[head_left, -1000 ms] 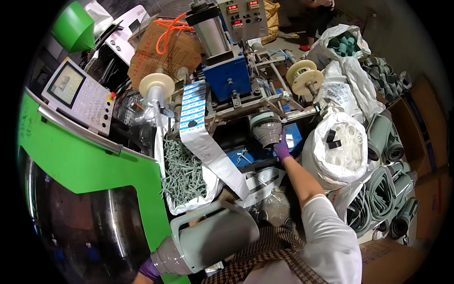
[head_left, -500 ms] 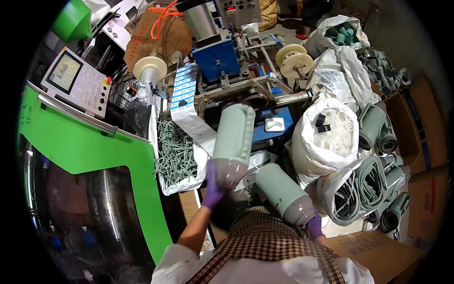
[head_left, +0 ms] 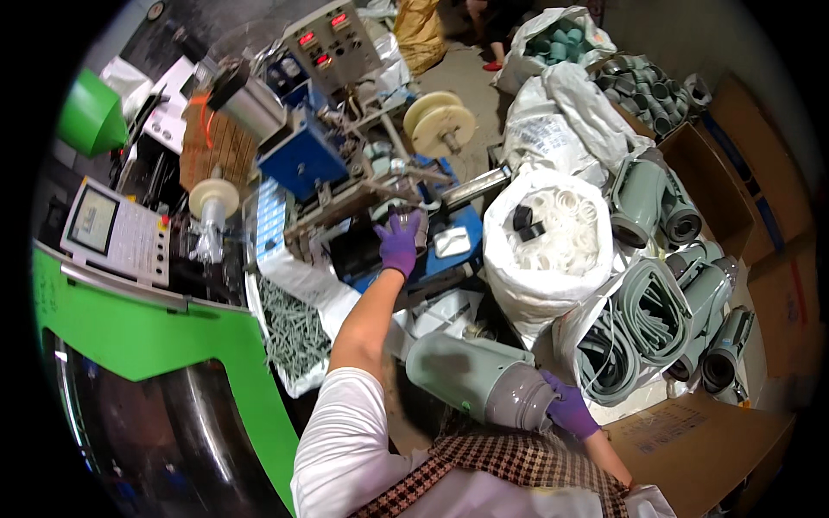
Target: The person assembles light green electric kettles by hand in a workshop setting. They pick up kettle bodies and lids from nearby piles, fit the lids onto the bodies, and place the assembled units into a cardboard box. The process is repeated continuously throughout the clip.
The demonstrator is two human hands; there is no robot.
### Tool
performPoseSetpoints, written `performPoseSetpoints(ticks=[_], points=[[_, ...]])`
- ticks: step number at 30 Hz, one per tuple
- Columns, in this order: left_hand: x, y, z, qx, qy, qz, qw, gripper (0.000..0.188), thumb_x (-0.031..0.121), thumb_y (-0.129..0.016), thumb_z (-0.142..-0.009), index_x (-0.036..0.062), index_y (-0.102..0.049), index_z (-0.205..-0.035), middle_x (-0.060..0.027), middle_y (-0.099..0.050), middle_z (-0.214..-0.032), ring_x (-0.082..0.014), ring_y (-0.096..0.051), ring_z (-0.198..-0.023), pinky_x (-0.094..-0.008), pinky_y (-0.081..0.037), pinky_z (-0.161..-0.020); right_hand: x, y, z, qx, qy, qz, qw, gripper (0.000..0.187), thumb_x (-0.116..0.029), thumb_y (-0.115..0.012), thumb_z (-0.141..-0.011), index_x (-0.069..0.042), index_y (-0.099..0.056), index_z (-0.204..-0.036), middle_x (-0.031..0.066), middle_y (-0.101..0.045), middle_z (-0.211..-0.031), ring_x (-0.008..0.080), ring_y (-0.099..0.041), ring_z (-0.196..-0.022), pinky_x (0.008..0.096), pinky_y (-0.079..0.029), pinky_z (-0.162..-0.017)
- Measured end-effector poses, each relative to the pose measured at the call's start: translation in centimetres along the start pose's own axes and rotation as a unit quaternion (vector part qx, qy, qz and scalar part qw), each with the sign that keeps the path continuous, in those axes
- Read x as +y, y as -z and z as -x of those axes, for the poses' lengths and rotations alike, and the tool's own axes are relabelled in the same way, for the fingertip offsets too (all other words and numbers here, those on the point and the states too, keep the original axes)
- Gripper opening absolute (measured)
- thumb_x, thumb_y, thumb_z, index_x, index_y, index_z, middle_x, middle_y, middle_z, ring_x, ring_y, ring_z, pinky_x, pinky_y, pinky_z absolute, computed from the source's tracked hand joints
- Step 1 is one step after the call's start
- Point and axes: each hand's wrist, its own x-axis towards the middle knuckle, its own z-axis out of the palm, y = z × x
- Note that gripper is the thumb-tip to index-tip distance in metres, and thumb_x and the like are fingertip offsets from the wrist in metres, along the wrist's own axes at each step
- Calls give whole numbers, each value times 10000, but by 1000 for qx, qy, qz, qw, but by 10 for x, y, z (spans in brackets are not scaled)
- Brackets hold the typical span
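My left hand (head_left: 400, 244), in a purple glove, reaches forward into the machine (head_left: 304, 160) with its fingers spread. It touches the grey rounded end (head_left: 422, 231) of a part seated there; the rest of that part is mostly hidden by the hand and machine. My right hand (head_left: 570, 407), also gloved in purple, grips the grey, narrower end of a grey-green plastic cylinder (head_left: 458, 371). This cylinder lies nearly level in front of my checked apron, its wide end pointing left.
A white sack of pale plastic rings (head_left: 561, 229) stands right of the machine. Beside it are coiled grey-green strips (head_left: 652, 306) and more cylinders (head_left: 639, 203). Grey-green scraps (head_left: 294, 332) fill a bag at left, next to a green machine (head_left: 207, 332). Cardboard (head_left: 682, 440) lies at lower right.
My left hand has moved forward, taking its cylinder from in front of me to the machine, and its fingers have spread. The right cylinder has swung closer to level. The view has shifted.
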Motion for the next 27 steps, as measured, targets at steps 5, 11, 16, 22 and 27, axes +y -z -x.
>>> performPoseSetpoints(ticks=[5, 11, 16, 22, 27], points=[[-3, 10, -2, -76, -8, -61, 995, 738, 293, -655, -885, 449, -292, -1509, -149, -227, -1594, -598, -318, -1331, -592, -465, -982, -49, 28, -7, -3, -18, 1, 1000, 692, -212, -620, -809, -23, -454, -1454, 186, -697, -1134, 209, -680, -970, 315, -515, -869], [39, 89, 70, -223, -180, 488, 825, 665, 440, -592, -930, 108, -416, -1480, -197, -481, -1428, -345, -438, -1342, -434, -339, -1122, -72, 105, -5, 35, 97, -111, 988, 466, -113, -606, -892, 10, -578, -1341, 117, -686, -1214, 158, -638, -1069, 294, -502, -954], [79, 181, 163, -420, -239, 605, 633, 471, 277, -440, -1043, 20, -470, -1437, -123, -546, -1406, -240, -529, -1285, -373, -383, -1118, -116, 201, 17, 60, 109, -100, 987, 413, -121, -603, -929, 1, -597, -1324, 90, -636, -1290, 154, -600, -1127, 297, -480, -999], [99, 226, 253, -265, -229, 623, 699, 571, 125, -658, -918, 33, -451, -1442, -131, -544, -1389, -205, -518, -1268, -348, -408, -1084, -190, 207, 4, 310, 350, 90, 879, 438, -303, -413, -1042, -39, -552, -1363, 97, -618, -1290, 198, -594, -1155, 328, -478, -990], [111, 235, 286, -270, -317, 534, 735, 526, 168, -650, -945, 15, -456, -1408, -122, -571, -1320, -196, -540, -1196, -343, -440, -1020, -181, 198, -56, 179, 234, -376, 879, 392, -223, -411, -1051, -13, -556, -1349, 144, -604, -1300, 230, -547, -1229, 353, -394, -1079]])
